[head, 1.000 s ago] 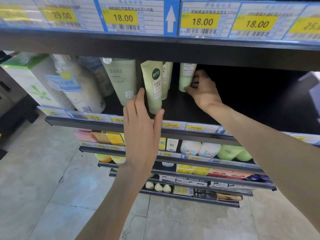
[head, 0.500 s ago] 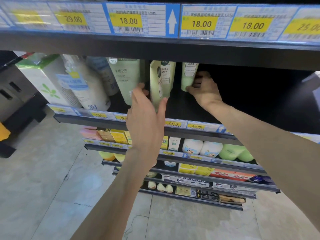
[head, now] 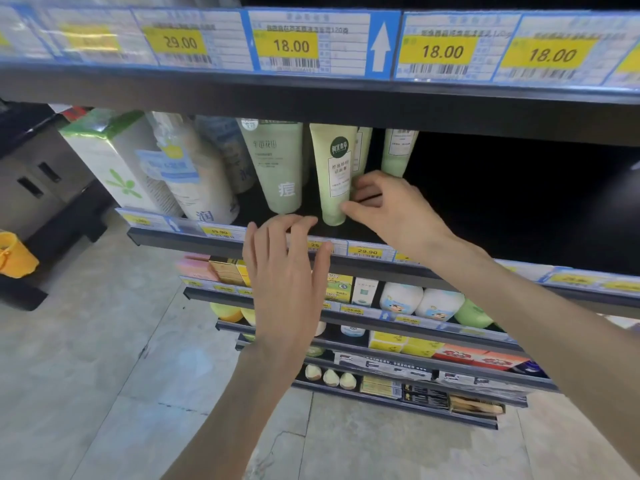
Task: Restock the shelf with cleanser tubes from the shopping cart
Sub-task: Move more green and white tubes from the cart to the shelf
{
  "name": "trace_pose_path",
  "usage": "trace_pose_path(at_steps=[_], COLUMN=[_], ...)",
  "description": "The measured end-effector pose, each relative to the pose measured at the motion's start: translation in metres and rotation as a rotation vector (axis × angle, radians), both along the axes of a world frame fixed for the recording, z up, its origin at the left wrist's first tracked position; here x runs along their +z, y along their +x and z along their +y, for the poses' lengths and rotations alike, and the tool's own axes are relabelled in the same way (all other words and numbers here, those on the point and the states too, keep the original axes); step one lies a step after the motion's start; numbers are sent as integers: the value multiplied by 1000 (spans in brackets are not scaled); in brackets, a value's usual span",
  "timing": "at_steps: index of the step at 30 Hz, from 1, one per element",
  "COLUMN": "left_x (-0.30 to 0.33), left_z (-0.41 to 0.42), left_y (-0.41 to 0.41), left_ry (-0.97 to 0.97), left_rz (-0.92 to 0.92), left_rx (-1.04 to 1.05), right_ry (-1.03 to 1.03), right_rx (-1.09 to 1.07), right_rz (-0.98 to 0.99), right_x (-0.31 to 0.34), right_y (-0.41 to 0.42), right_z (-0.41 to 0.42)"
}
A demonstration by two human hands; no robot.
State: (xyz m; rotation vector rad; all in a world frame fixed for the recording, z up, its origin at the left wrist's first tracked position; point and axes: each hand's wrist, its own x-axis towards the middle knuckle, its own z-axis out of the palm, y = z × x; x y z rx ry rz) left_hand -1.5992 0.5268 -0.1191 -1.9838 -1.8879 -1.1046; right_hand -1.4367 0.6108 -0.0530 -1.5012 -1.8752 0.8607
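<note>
A: Where's the tube that's being shelved?

B: Standing cap-down on the shelf, just left of the right hand. That hand's thumb tip touches its lower right side, near the cap. Just behind the index finger stands a second tube, mostly hidden by the first, and beyond the knuckles a third one.

A: So how far along does the job look?

B: Partway, I'd judge. Three pale green tubes of this kind stand there, yet the shelf to the right of the hand is a dark, bare stretch with price tags along its lip, so there's room for more. The cart isn't in view, so I can't tell how many tubes remain.

A: And the fingers?

B: The right ones are half curled, thumb and index spread wide around the tube's side. It reads as steadying or nudging, not a closed grip; whether the index tip touches the tube I can't tell. The left hand is flat and empty, fingers straight and slightly fanned, their tips over the shelf lip just below and left of the tube's cap, holding nothing.

A: What else is close by?

B: Left of those fingertips stands a bigger green tube, then a white bottle and a carton.
</note>
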Motion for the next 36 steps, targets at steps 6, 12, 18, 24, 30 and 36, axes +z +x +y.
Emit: trace_pose_path(at_steps=[6, 12, 18, 24, 30, 36], left_x=[-12, -14, -15, -11, -4, 2], left_z=[-1, 1, 2, -2, -6, -20], left_y=[-7, -9, -7, -11, -10, -16], left_ry=[13, 22, 38, -5, -84, -214], left_rz=[21, 0, -5, 66, 128, 243], left_rx=[-53, -57, -42, -34, -35, -59], right_ry=[52, 88, 115, 86, 71, 110], right_rx=[-77, -135, -183, -195, -179, -137], right_rz=[-83, -145, -209, -211, -198, -313], right_x=[-9, -9, -12, -8, -4, 0], right_y=[-18, -22, -26, -26, -25, -1], right_z=[-1, -2, -1, -3, -8, -42])
